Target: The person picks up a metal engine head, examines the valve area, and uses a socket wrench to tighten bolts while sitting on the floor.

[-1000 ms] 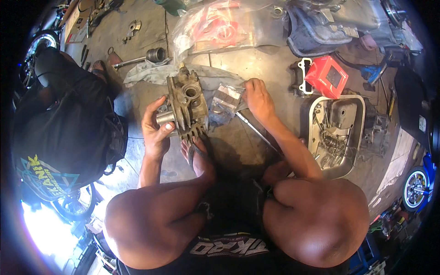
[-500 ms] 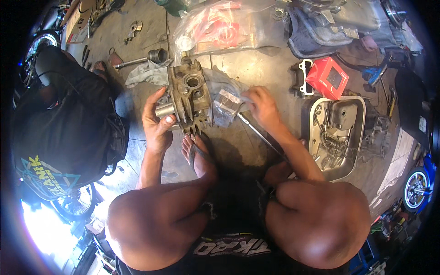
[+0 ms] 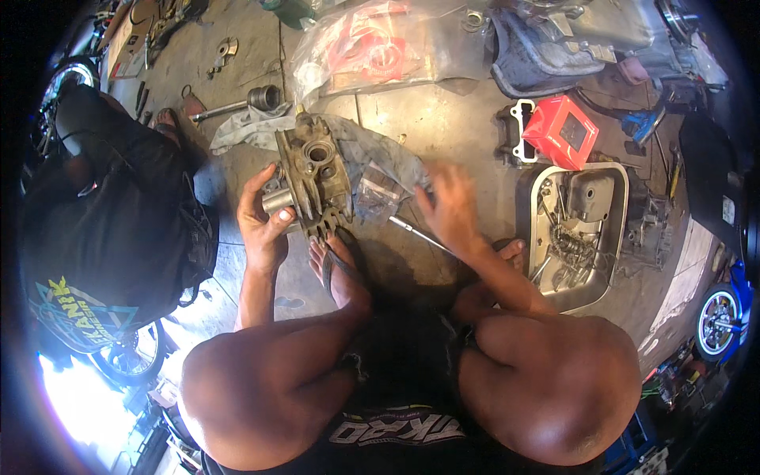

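My left hand [image 3: 265, 222] grips a greasy engine cylinder head [image 3: 317, 162] from its left side, thumb and fingers around a shiny metal tube [image 3: 277, 200] that sticks out of it. The head is held tilted above my sandalled left foot [image 3: 340, 273]. My right hand [image 3: 453, 207] hovers to the right, bent and smeared by motion, so whether its fingers hold anything is unclear. Between the two hands lies a small clear plastic packet [image 3: 378, 192] with a part inside, beside a grey cloth [image 3: 396, 154]. A slim chrome tool [image 3: 419, 232] reaches from the packet toward my right wrist.
A metal basin [image 3: 530, 237] of loose parts stands at the right, a red box [image 3: 560, 133] and a gasket [image 3: 522, 131] behind it. Ahead lies a large clear plastic bag [image 3: 443, 55]. A person in black [image 3: 119, 198] is close on the left.
My right hand has moved away from the plastic packet, a little down and to the right. The cylinder head has shifted slightly left and tilted in my left hand.
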`<action>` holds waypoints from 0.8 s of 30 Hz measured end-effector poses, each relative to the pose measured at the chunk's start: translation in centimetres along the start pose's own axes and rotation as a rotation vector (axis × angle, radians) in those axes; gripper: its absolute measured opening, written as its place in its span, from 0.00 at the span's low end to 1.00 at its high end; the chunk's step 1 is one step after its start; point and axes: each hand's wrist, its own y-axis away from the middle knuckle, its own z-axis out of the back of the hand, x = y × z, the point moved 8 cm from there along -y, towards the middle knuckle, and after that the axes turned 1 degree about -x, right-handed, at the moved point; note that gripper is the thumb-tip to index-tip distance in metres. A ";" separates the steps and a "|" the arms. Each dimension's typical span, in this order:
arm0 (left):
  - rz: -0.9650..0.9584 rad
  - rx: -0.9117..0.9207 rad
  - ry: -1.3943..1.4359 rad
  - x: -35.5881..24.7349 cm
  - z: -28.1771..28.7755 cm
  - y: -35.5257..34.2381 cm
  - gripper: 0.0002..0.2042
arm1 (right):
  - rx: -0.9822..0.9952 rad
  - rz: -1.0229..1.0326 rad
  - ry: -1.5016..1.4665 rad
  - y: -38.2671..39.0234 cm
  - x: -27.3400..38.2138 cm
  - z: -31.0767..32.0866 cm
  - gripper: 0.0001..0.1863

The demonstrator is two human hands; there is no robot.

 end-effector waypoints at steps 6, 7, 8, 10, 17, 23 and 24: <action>0.024 -0.009 0.024 0.5 -0.4 -0.3 0.38 | 0.096 -0.186 -0.223 0.1 -3.1 -1.1 0.11; 0.020 -0.014 0.020 0.1 -0.2 -0.1 0.38 | 0.066 -0.158 -0.295 0.1 -2.4 -0.9 0.11; 0.016 -0.019 0.015 -0.3 0.1 0.1 0.38 | 0.068 -0.061 -0.257 0.3 -0.9 -0.6 0.11; 0.004 -0.024 0.004 -0.5 0.3 0.2 0.38 | 0.065 0.130 -0.157 0.8 2.2 0.4 0.12; -0.002 -0.048 -0.024 0.0 1.5 0.1 0.36 | 0.157 0.599 -0.205 3.7 7.1 -2.0 0.12; -0.075 -0.041 -0.139 -0.7 1.4 -0.4 0.34 | -0.019 0.241 -0.545 1.3 5.4 0.1 0.14; -0.089 -0.032 -0.163 -1.0 1.2 -0.5 0.34 | -0.040 0.314 -0.542 0.7 6.3 1.0 0.13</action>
